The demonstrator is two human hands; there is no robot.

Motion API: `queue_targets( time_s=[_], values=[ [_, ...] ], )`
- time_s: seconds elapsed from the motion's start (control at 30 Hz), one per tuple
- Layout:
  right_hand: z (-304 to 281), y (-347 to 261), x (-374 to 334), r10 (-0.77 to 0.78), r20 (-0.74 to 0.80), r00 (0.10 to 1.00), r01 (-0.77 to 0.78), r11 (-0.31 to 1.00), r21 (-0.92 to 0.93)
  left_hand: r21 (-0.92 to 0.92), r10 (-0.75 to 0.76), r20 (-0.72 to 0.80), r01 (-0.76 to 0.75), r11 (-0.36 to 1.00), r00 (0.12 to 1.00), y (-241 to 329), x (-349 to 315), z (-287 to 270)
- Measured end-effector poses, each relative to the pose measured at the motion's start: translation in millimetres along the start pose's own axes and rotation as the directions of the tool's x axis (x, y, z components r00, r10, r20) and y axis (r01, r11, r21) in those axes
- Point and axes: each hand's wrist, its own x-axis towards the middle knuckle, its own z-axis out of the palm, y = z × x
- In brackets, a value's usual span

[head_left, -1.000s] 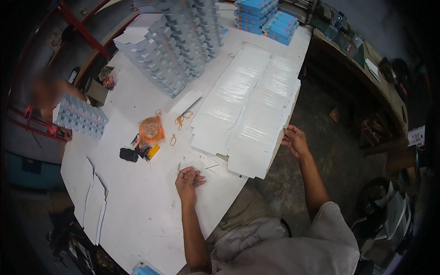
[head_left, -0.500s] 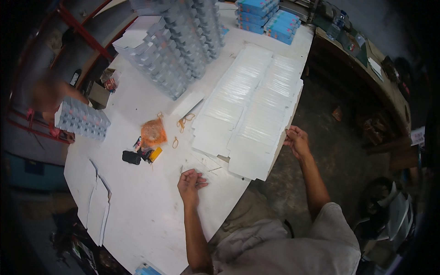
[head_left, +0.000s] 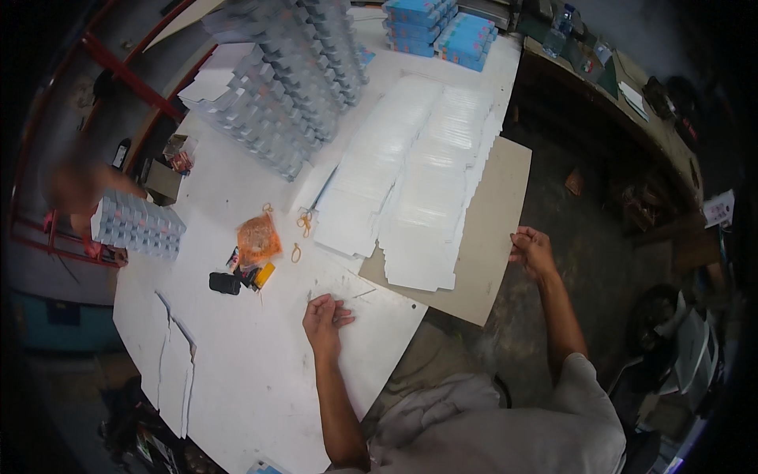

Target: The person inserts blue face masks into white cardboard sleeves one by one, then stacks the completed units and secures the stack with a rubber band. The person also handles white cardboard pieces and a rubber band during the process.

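Note:
My right hand (head_left: 533,251) pinches the right edge of a grey-brown cardboard sheet (head_left: 499,213), which sticks out past the table's edge. On and beside that sheet lie two long overlapping rows of white card pieces (head_left: 430,213), fanned out like shingles. My left hand (head_left: 325,322) hovers at or rests on the white table (head_left: 260,355), fingers loosely curled and slightly apart, with nothing visible in them. Left of the rows are an orange bag of rubber bands (head_left: 259,238), a few loose rubber bands (head_left: 304,222), a black case (head_left: 224,284) and a small yellow item (head_left: 264,275).
Tall stacks of folded grey-white cards (head_left: 260,118) stand at the far left, with blue packs (head_left: 466,39) farther back. Another person (head_left: 83,186) is at the left edge by a smaller stack (head_left: 138,225). Torn white sheets (head_left: 175,367) lie near left; a side bench (head_left: 624,110) runs along the right.
My right hand has drawn the cardboard sheet out to the right, baring a wide strip of it beside the white rows. The right row's edge has become jagged. My left hand stays nearly still.

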Motion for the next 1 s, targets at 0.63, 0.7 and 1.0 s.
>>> queue_targets(
  time_s=[0.63,0.7,1.0],
  values=[
    [-119.0,-100.4,-118.1,-0.159,-0.193,0.968,0.097,0.950,-0.297,-0.121,0.014,0.059,-0.006,0.993,0.998,-3.2,0.1,-4.8],
    [-98.3,-110.0,-120.0,-0.168,-0.170,0.971,0.113,0.950,-0.290,-0.147,0.024,0.069,-0.013,0.989,0.997,-4.4,0.6,-6.7],
    [-183.4,-232.0,-219.3,-0.413,-0.217,0.885,0.214,0.773,-0.598,-0.141,0.048,0.102,-0.033,0.989,0.994,-13.2,-1.8,-12.0]
  ],
)
